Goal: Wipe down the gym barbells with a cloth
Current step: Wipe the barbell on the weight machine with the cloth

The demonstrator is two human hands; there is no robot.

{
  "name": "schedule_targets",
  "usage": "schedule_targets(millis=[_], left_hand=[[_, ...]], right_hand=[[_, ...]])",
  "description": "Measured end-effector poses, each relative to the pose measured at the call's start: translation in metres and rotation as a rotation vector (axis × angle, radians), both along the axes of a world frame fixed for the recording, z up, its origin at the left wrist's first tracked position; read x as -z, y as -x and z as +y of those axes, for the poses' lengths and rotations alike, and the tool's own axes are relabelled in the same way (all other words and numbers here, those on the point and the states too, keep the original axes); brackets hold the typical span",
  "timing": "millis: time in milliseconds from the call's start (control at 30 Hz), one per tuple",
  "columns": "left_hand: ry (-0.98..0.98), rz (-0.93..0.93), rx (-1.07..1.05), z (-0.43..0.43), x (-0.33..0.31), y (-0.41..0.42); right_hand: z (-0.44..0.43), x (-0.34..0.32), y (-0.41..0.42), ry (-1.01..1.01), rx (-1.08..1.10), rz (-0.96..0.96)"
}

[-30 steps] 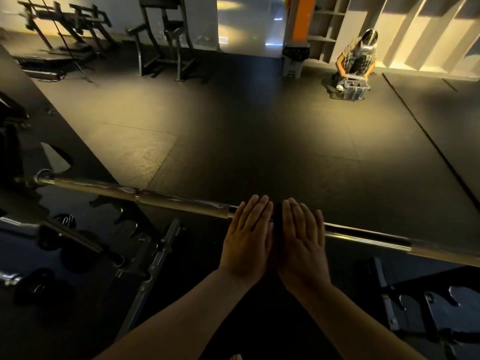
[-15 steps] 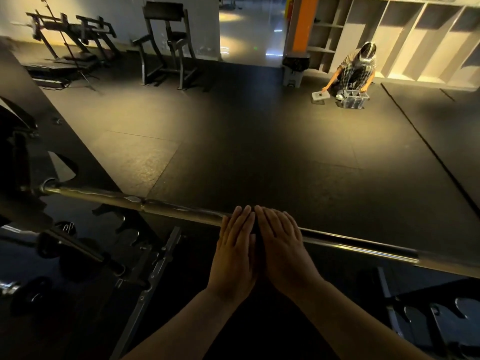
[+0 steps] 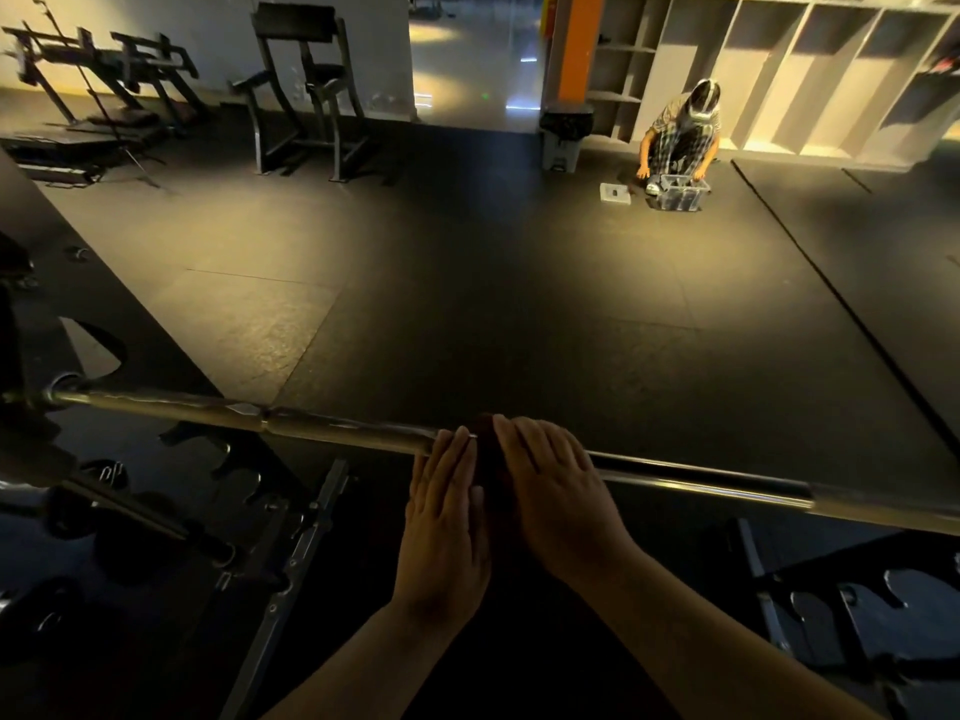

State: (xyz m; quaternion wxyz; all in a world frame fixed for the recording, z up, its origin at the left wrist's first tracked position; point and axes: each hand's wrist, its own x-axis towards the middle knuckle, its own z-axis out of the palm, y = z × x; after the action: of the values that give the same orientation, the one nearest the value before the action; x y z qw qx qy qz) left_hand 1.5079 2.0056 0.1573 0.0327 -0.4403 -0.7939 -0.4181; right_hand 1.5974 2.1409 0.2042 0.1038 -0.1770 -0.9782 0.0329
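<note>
Fingers straight, left hand point(image 3: 445, 511) and right hand point(image 3: 558, 493) press side by side on a dark cloth point(image 3: 487, 452) (barely visible between them) lying over the long steel barbell point(image 3: 208, 410) spanning the near scene.

Gym. A steel barbell point(image 3: 332, 431) lies right under the fingers point(image 3: 530, 444), with black rubber floor mats point(image 3: 467, 304) beyond them. A padded bench stand point(image 3: 301, 90) and other machines point(image 3: 104, 75) stand far up-left of the fingers, open cubby shelves point(image 3: 779, 70) far up-right.
</note>
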Motion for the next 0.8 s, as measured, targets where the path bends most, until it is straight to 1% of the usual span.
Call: schedule_targets(millis=[100,167,200,267,333,367,433,500,567,600,667,733,800], left_hand=[[0.015,0.02,-0.026,0.004,0.001,-0.002],[0.055,0.05,0.001,0.008,-0.001,-0.003],[0.079,0.061,0.036,0.011,-0.002,-0.004],[0.105,0.058,0.111,0.018,-0.004,-0.004],[0.089,0.085,0.138,0.028,-0.007,-0.003],[0.078,0.115,0.141,0.033,-0.007,-0.004],[0.064,0.18,0.133,0.042,-0.007,-0.008],[0.06,0.22,0.116,0.05,-0.007,-0.013],[0.075,0.24,0.105,0.056,-0.008,-0.017],[0.085,0.25,0.109,0.058,-0.008,-0.019],[0.11,0.283,0.125,0.061,-0.008,-0.02],[0.126,0.317,0.131,0.063,-0.009,-0.02],[0.123,0.329,0.118,0.066,-0.01,-0.022]], right_hand=[[0.005,0.006,-0.027,-0.034,0.187,0.158],[-0.005,0.013,-0.02,-0.039,0.273,0.149],[-0.011,0.016,-0.012,-0.03,0.274,0.135],[-0.013,0.019,-0.004,-0.009,0.195,0.119],[0.0,0.015,-0.016,-0.005,0.126,0.11],[0.009,0.015,-0.027,-0.028,0.127,0.135],[0.025,0.018,-0.054,-0.071,0.214,0.247],[0.031,0.021,-0.071,-0.047,0.367,0.322],[0.025,0.024,-0.067,0.006,0.492,0.319],[0.02,0.024,-0.06,0.028,0.508,0.294],[0.012,0.026,-0.05,0.027,0.428,0.22],[0.017,0.023,-0.056,-0.023,0.311,0.147],[0.033,0.023,-0.076,-0.071,0.293,0.148]])
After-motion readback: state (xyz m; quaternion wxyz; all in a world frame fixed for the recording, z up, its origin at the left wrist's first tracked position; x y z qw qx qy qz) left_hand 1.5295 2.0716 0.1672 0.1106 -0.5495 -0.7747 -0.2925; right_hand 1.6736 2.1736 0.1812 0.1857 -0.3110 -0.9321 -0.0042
